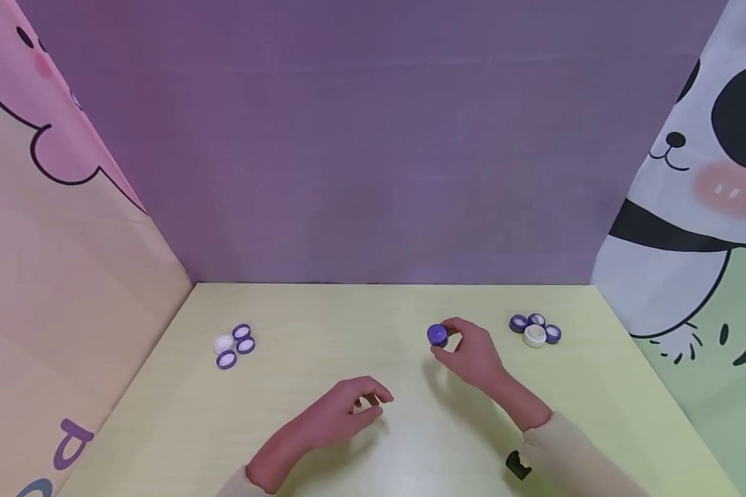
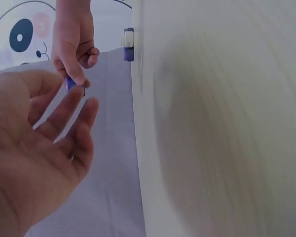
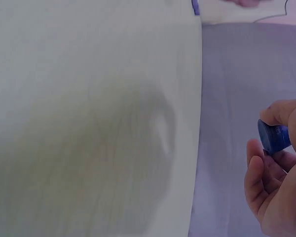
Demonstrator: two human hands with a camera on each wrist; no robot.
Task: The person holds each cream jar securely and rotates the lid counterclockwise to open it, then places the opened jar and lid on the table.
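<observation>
In the head view, my right hand (image 1: pixel 474 355) pinches a short, round purple bottle cap (image 1: pixel 437 335) between thumb and fingers, above the table. The right wrist view shows this cap (image 3: pixel 273 137) side on, dark blue, partly covered by the fingers. My left hand (image 1: pixel 348 411) hovers lower and to the left, its fingers loosely bent and nothing in them. At the back right of the table lies a group of purple caps (image 1: pixel 519 323) around a white cap (image 1: pixel 534 336). Another group, purple-rimmed caps (image 1: pixel 226 359) and a white cap (image 1: pixel 223 344), lies at the left.
The pale wooden table (image 1: pixel 323 324) ends at a purple back wall (image 1: pixel 373 152). Side panels with a pink cartoon (image 1: pixel 68 152) and a panda (image 1: pixel 690 193) flank it. A small black piece (image 1: pixel 519 465) sits beside the right sleeve (image 1: pixel 572 449).
</observation>
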